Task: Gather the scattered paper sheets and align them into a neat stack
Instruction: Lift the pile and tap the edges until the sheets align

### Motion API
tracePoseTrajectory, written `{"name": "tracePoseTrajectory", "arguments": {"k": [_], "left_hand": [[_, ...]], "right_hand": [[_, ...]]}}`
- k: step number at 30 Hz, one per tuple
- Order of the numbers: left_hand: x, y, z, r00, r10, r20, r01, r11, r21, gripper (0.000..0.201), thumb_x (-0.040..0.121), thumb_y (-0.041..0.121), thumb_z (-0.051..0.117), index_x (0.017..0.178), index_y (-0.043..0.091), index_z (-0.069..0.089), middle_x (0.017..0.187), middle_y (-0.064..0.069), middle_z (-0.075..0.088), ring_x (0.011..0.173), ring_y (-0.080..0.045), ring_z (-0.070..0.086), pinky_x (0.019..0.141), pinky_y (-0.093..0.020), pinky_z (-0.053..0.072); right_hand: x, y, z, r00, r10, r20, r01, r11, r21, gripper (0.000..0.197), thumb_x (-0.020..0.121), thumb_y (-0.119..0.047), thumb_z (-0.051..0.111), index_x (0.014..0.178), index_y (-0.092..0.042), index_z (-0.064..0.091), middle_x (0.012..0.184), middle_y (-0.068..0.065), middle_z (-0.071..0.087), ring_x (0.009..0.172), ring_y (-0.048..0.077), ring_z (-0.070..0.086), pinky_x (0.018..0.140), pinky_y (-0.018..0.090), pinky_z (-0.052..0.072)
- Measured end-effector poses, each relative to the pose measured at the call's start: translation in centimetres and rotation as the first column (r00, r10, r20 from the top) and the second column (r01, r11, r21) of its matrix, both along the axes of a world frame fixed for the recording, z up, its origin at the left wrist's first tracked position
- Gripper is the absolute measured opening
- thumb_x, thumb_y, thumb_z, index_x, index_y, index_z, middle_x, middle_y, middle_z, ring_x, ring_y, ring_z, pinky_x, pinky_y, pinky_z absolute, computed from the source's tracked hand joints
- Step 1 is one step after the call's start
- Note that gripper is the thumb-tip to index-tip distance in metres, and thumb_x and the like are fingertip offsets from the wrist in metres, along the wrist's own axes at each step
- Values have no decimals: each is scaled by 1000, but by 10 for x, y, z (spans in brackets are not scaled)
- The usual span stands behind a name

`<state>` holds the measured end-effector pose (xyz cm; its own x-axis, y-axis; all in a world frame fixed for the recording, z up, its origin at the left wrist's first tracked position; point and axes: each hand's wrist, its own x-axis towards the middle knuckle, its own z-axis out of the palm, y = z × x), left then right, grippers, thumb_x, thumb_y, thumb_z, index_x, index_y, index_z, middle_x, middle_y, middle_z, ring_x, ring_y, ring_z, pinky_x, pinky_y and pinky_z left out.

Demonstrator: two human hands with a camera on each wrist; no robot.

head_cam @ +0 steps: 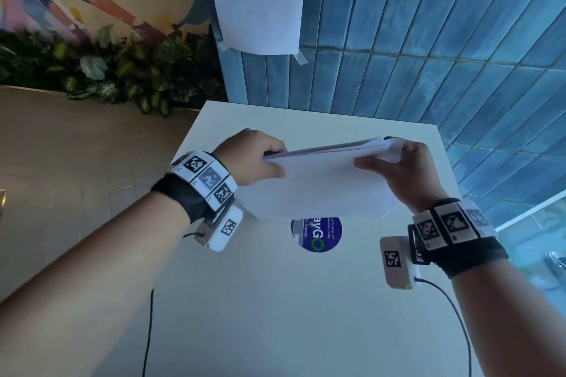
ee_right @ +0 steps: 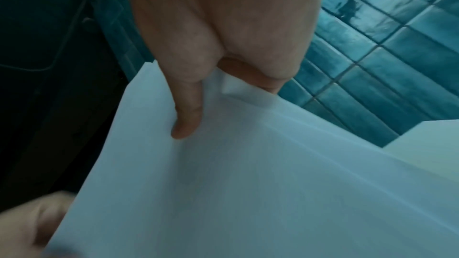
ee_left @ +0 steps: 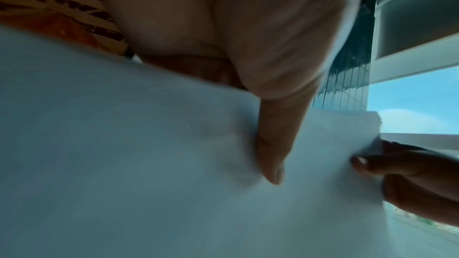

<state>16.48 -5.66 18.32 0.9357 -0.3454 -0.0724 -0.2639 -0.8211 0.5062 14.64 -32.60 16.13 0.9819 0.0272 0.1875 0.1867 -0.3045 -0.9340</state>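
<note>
Presently: paper stack [head_cam: 324,187], white sheets gathered, held upright on edge over the white table [head_cam: 275,300]. Left hand [head_cam: 254,159] grasps its left end, right hand [head_cam: 404,174] its right end. Round blue sticker [head_cam: 318,236] lies beneath.

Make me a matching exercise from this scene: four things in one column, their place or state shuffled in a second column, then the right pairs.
Things:
1. paper stack
2. round sticker
3. single sheet
4. leafy plants

Places or states:
A. taped to the blue tiled wall
B. stuck flat on the white table
C. held at its ends by the left hand and right hand
D. along the ledge, left of the table

Pairs: 1-C, 2-B, 3-A, 4-D
</note>
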Motion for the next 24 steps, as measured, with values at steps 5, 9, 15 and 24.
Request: {"name": "tracePoseTrajectory", "arguments": {"k": [5, 9, 15, 24], "left_hand": [[1, 46, -21, 986, 92, -143, -116, 979, -169, 8, 74, 25, 81, 79, 27, 76, 83, 4, 76, 81, -15, 69, 82, -36, 54], [-15, 44, -44, 924, 272, -270, -383, 650, -657, 13, 74, 11, 80, 71, 22, 75, 75, 6, 73, 75, -12, 66, 78, -33, 49], [-30, 17, -67, 836, 491, -245, -430, 309, -848, 14, 69, 12, 81, 72, 23, 73, 80, 4, 74, 81, -20, 66, 79, -35, 52], [-37, 5, -87, 864, 489, -118, -393, 510, -765, 37, 72, 1, 76, 94, 25, 60, 95, 8, 67, 85, -3, 63, 75, -17, 50]], "right_hand": [[-6, -27, -18, 985, -76, -156, 97, 986, 135, 15, 68, -2, 82, 76, -12, 74, 73, -5, 76, 68, 13, 70, 70, 30, 56], [-10, -23, -34, 970, -77, -232, 130, 966, 221, 20, 68, -1, 81, 86, -7, 73, 80, 0, 77, 74, 16, 71, 71, 30, 57], [-19, -21, -53, 969, -121, -214, 178, 946, 270, 19, 73, 3, 77, 84, -12, 71, 77, -4, 75, 72, 11, 70, 68, 25, 58], [-32, -16, -72, 960, -165, -226, 210, 959, 192, 32, 71, 1, 79, 92, -22, 68, 86, -5, 73, 75, 4, 70, 66, 19, 55]]}}
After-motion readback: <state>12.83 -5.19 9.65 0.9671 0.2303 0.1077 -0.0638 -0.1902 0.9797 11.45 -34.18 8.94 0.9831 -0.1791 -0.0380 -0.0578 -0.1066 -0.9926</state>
